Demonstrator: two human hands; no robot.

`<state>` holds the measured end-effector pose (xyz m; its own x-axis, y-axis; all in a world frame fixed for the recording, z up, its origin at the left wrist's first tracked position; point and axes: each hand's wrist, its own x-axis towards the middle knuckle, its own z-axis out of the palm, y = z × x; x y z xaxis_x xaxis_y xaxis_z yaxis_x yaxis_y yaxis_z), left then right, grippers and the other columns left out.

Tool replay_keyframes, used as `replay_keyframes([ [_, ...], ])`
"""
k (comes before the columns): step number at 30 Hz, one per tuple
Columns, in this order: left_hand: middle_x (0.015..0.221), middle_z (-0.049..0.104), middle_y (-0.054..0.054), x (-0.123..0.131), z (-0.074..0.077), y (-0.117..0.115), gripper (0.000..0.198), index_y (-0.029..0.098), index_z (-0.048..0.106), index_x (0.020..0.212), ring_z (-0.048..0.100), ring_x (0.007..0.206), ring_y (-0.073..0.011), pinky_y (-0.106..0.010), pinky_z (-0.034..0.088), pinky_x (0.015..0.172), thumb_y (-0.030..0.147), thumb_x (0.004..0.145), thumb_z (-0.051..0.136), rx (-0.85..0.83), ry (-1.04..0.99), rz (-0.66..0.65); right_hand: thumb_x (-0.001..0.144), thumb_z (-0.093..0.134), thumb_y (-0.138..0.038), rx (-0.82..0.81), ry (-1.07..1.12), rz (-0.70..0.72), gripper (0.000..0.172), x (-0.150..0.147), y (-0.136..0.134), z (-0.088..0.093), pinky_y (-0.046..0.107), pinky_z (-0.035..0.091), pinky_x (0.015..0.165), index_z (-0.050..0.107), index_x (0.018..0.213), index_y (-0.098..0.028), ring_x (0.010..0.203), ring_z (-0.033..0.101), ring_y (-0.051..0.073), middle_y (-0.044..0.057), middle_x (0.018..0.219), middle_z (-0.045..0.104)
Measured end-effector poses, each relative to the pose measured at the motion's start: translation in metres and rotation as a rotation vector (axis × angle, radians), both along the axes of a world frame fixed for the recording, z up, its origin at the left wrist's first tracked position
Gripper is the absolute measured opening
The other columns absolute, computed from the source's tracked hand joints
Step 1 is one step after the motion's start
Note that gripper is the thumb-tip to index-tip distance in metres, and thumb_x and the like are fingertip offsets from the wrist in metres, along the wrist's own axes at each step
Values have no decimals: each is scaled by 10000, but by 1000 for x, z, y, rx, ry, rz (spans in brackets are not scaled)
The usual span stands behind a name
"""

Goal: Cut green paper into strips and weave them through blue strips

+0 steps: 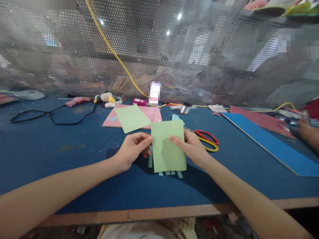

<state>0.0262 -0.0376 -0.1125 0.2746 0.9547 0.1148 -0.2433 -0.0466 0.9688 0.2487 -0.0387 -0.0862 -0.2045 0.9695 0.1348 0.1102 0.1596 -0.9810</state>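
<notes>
A pale green sheet of paper (167,149), looking folded, is raised above the blue table. My right hand (193,146) pinches its right side, thumb on the face toward me. At its left edge my left hand (136,146) is closed, thumb and finger touching the paper. Light blue paper strips (180,174) show below and beside the green paper; part of them is hidden behind it. Scissors (208,141) with red and yellow handles lie just beyond my right hand. Another green sheet (132,119) rests on a pink board (109,120) behind.
A blue board (269,142) and a dark pink board (261,121) lie at the right, near another person's hand (309,131). A wire spool (185,108) and a lit phone (155,93) stand at the back. A pink glue gun (77,101) with a black cord is at left.
</notes>
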Motion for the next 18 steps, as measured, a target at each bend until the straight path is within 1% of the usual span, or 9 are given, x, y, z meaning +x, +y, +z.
replay_keyframes([
  [5, 633, 633, 16, -2, 1, 0, 285, 150, 683, 815, 535, 473, -68, -177, 446, 450, 428, 805, 746, 51, 79, 72, 809, 757, -428, -9, 8, 21, 353, -2, -2, 1, 323, 579, 700, 681, 1060, -192, 865, 718, 240, 78, 1034, 759],
  [9, 624, 620, 19, -4, 2, -4, 239, 153, 675, 765, 509, 461, -59, -171, 417, 444, 381, 811, 728, 117, 179, 145, 810, 737, -487, -30, 37, 32, 355, -2, -2, 0, 307, 564, 664, 717, 989, -181, 789, 712, 224, 77, 944, 767],
  [11, 592, 593, 26, -5, 2, -7, 228, 154, 659, 736, 496, 453, -62, -173, 415, 440, 363, 807, 719, 150, 219, 146, 807, 731, -506, -49, 71, 13, 352, -2, -2, -1, 298, 553, 645, 732, 936, -178, 750, 705, 213, 72, 895, 766],
  [15, 561, 562, 32, -5, 4, -10, 232, 159, 624, 694, 490, 442, -67, -175, 414, 426, 352, 794, 705, 180, 246, 123, 768, 778, -471, -83, 119, -59, 295, -1, 1, -2, 260, 512, 570, 734, 801, -182, 634, 659, 163, 41, 775, 745],
  [18, 551, 548, 34, -4, 5, -10, 239, 163, 608, 673, 481, 436, -67, -175, 410, 416, 351, 787, 700, 188, 249, 138, 741, 799, -462, -87, 119, -85, 291, 0, 3, -3, 263, 497, 545, 725, 749, -181, 593, 635, 155, 37, 735, 734],
])
